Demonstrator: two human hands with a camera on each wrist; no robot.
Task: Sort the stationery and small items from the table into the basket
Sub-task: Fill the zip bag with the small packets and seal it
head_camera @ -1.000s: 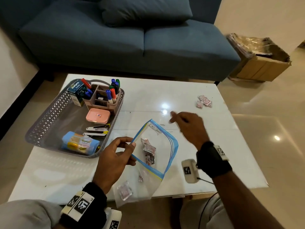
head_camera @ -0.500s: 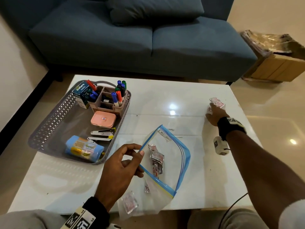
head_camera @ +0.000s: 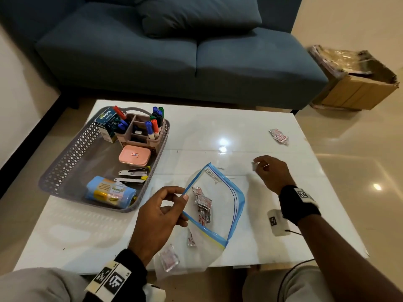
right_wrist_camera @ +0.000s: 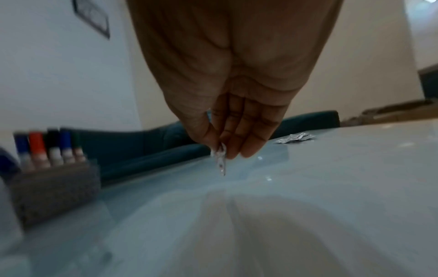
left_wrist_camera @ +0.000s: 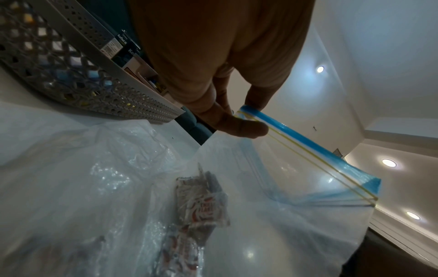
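Left hand (head_camera: 158, 216) pinches the zip bag (head_camera: 214, 205) rim open; right hand (head_camera: 272, 172), pinching a sachet (right_wrist_camera: 220, 161), should release it well inside the mouth.

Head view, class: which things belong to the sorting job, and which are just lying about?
Job:
- basket
- zip bag, held by left hand
- sachet, pinched by right hand
- loose sachets

Lying about:
- sofa
- cardboard box

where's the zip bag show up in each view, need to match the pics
Head: zip bag low centre, its blue rim pinched by the left hand.
Left wrist: fills the lower frame, blue rim running right from the thumb.
Right wrist: not in it.
Shared landmark: the grey basket, upper left in the left wrist view.
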